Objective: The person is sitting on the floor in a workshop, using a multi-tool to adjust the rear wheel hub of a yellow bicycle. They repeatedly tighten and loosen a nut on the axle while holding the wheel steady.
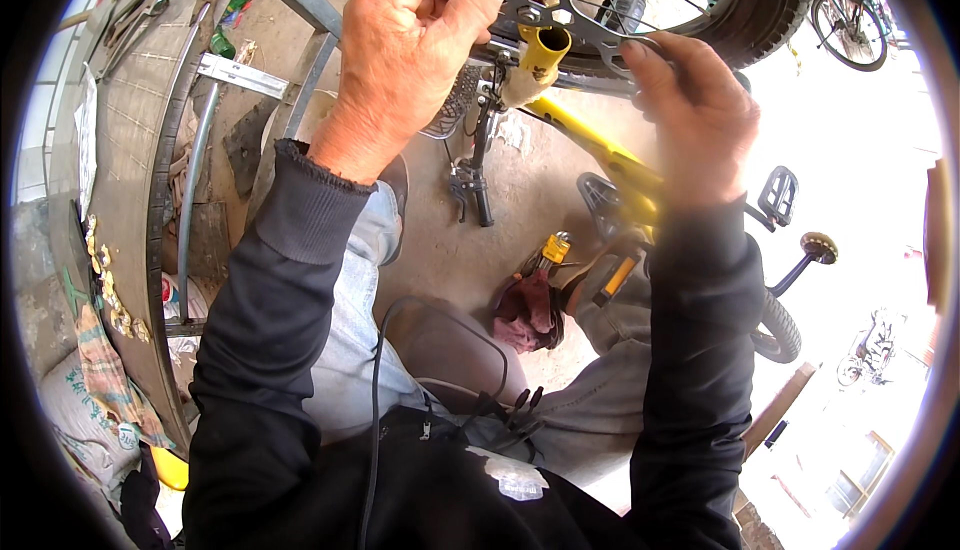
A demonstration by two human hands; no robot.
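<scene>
A flat steel multi-hole wrench [585, 28] lies across the axle area of an overturned yellow bicycle frame [600, 147]. The wrench's outer end is gripped between the thumb and fingers of my right hand [700, 100]. At its other end, by the axle nut [529, 14], my left hand [415, 40] is closed in a pinch; its fingers partly hide whatever they hold. The wheel's black tyre [795, 0] and spokes fill the top. Just below the wrench, an open yellow tube end [548, 42] points up.
A worn workbench [120, 140] with hand tools stands at the left. Between my legs, a yellow-handled tool [556, 247] and a dark red cloth [527, 312] lie on the floor. Handlebars [482, 170] and pedals [778, 196] stick out nearby. More bicycles [848, 28] stand at the right.
</scene>
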